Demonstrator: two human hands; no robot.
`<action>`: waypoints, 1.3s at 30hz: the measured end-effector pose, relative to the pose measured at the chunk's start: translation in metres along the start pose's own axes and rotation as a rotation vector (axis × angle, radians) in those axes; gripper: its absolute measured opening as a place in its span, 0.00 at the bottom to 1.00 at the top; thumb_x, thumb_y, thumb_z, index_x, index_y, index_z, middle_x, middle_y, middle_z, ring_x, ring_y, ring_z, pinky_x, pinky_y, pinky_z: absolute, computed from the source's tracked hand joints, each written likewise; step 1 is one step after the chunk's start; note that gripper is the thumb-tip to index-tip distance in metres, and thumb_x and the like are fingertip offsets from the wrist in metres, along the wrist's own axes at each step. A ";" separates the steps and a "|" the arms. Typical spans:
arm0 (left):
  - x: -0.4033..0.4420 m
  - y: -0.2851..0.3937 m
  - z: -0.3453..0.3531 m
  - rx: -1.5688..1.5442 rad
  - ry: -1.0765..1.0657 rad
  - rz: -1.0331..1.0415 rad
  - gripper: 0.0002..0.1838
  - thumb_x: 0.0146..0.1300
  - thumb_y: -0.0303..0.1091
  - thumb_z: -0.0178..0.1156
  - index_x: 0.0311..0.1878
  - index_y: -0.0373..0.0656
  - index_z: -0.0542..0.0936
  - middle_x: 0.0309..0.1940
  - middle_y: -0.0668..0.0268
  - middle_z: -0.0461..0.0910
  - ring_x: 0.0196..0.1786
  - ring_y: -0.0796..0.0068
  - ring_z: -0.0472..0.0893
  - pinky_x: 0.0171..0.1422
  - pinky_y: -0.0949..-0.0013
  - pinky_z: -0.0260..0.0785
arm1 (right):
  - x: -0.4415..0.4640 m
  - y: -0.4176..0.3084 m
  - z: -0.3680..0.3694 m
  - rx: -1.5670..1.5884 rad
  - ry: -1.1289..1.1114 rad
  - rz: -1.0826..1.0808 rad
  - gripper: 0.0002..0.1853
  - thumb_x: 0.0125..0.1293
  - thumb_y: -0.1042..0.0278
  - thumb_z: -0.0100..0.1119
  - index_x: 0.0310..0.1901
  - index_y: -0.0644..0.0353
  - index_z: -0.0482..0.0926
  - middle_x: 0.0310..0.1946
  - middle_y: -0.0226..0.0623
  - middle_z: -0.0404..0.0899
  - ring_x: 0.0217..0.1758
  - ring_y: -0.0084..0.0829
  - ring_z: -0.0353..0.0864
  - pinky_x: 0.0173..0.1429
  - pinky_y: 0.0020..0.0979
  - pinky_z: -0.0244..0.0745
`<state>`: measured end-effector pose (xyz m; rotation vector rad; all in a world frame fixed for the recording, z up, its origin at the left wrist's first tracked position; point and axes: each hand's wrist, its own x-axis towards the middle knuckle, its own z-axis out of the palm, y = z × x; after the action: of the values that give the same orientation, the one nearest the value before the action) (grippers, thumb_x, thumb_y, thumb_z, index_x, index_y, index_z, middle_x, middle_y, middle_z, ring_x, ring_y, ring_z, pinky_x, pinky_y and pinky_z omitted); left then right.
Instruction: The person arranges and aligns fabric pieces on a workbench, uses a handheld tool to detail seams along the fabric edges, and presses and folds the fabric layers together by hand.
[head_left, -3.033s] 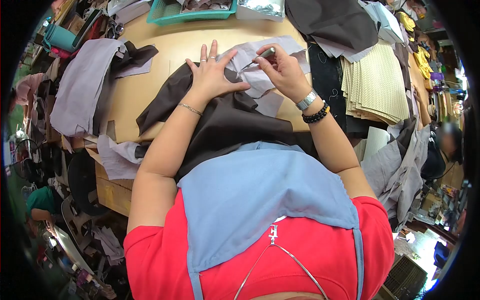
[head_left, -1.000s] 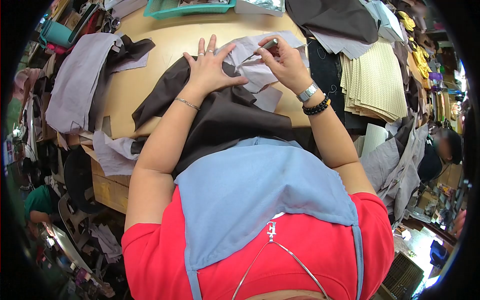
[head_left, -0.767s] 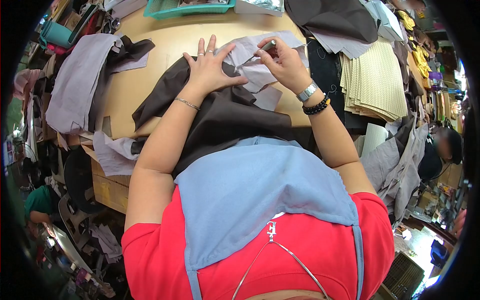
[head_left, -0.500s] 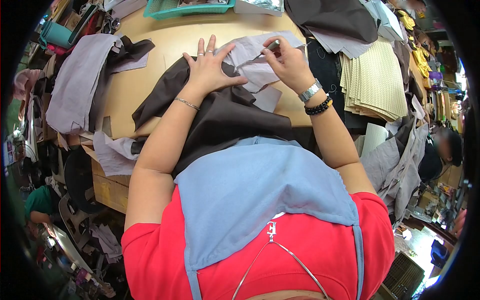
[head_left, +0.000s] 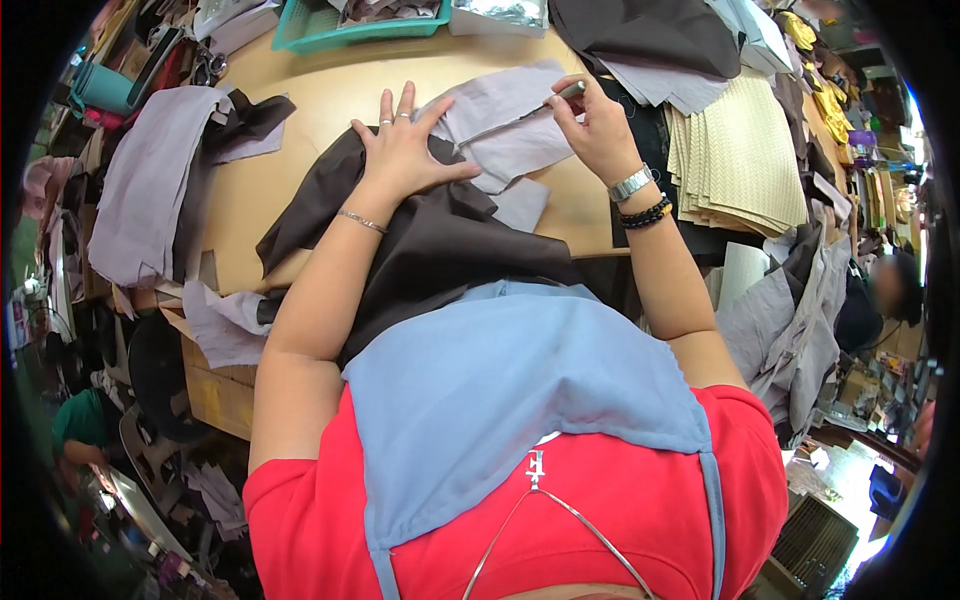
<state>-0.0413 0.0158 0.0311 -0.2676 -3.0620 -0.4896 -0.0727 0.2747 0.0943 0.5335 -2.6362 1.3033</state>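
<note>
My left hand (head_left: 405,160) lies with its fingers spread, pressing on dark brown cloth (head_left: 450,235) and the edge of a pale grey fabric piece (head_left: 500,100). The brown cloth drapes from the table over the front edge toward my lap. In my right hand (head_left: 602,130), fingers pinch a slim pen-like tool (head_left: 572,90) with a silvery end; its exact kind is unclear. It is over the right part of the grey fabric, where a dark line or fold runs across the piece. More grey fabric (head_left: 520,205) shows below.
A teal basket (head_left: 360,38) and a white box (head_left: 500,18) stand at the table's back. Folded grey cloth (head_left: 150,185) hangs at left, near scissors (head_left: 208,66). Patterned cream sheets (head_left: 740,150) and dark cloth (head_left: 650,40) are stacked at right. Another person (head_left: 85,420) sits at lower left.
My right hand has moved to the right along the grey fabric with the tool. My left hand stays spread on the cloth; the whole view has shifted slightly.
</note>
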 end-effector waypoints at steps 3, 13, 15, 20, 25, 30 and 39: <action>0.000 0.000 0.000 0.018 0.003 0.005 0.58 0.34 0.80 0.67 0.72 0.68 0.66 0.78 0.50 0.49 0.80 0.39 0.44 0.68 0.16 0.33 | 0.001 -0.002 -0.006 -0.039 0.001 0.051 0.09 0.67 0.68 0.61 0.45 0.63 0.77 0.32 0.41 0.86 0.36 0.33 0.87 0.42 0.31 0.79; -0.001 0.001 -0.002 0.028 0.018 0.014 0.56 0.36 0.77 0.68 0.72 0.68 0.66 0.78 0.51 0.50 0.79 0.38 0.46 0.67 0.15 0.36 | 0.008 0.020 -0.008 -0.022 0.085 0.056 0.10 0.67 0.67 0.61 0.44 0.64 0.77 0.31 0.39 0.86 0.35 0.30 0.86 0.42 0.30 0.79; -0.001 0.001 -0.003 0.024 0.016 0.016 0.56 0.36 0.78 0.68 0.72 0.68 0.66 0.78 0.51 0.50 0.79 0.38 0.46 0.67 0.15 0.36 | 0.009 0.026 -0.010 -0.034 0.109 0.043 0.10 0.67 0.67 0.61 0.44 0.63 0.77 0.31 0.39 0.86 0.33 0.30 0.86 0.41 0.29 0.80; -0.002 0.002 -0.003 0.016 0.008 0.012 0.56 0.36 0.78 0.68 0.73 0.68 0.66 0.78 0.51 0.49 0.79 0.38 0.45 0.67 0.15 0.36 | 0.008 0.034 -0.029 -0.141 0.200 -0.013 0.09 0.67 0.68 0.62 0.45 0.60 0.77 0.30 0.38 0.85 0.32 0.29 0.87 0.37 0.29 0.80; -0.001 0.002 -0.003 0.018 -0.001 0.010 0.57 0.36 0.78 0.68 0.73 0.68 0.66 0.79 0.52 0.49 0.79 0.38 0.45 0.67 0.15 0.35 | 0.004 0.023 -0.022 0.181 0.179 -0.013 0.09 0.67 0.69 0.62 0.45 0.61 0.77 0.31 0.36 0.86 0.34 0.24 0.86 0.39 0.26 0.79; -0.001 0.002 -0.003 0.019 -0.002 0.007 0.57 0.36 0.78 0.68 0.73 0.68 0.65 0.79 0.52 0.49 0.79 0.38 0.44 0.68 0.15 0.35 | 0.001 0.017 -0.006 0.131 0.103 0.009 0.09 0.66 0.69 0.62 0.44 0.62 0.77 0.32 0.36 0.85 0.35 0.24 0.86 0.40 0.25 0.79; 0.000 0.001 -0.002 0.036 0.006 0.011 0.57 0.35 0.78 0.68 0.73 0.69 0.66 0.78 0.51 0.50 0.79 0.38 0.45 0.67 0.15 0.36 | -0.002 0.011 -0.009 -0.047 0.026 -0.019 0.10 0.67 0.69 0.62 0.46 0.62 0.76 0.31 0.38 0.85 0.33 0.26 0.85 0.36 0.26 0.78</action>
<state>-0.0407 0.0161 0.0337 -0.2808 -3.0582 -0.4334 -0.0755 0.2881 0.0909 0.5301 -2.6267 1.2306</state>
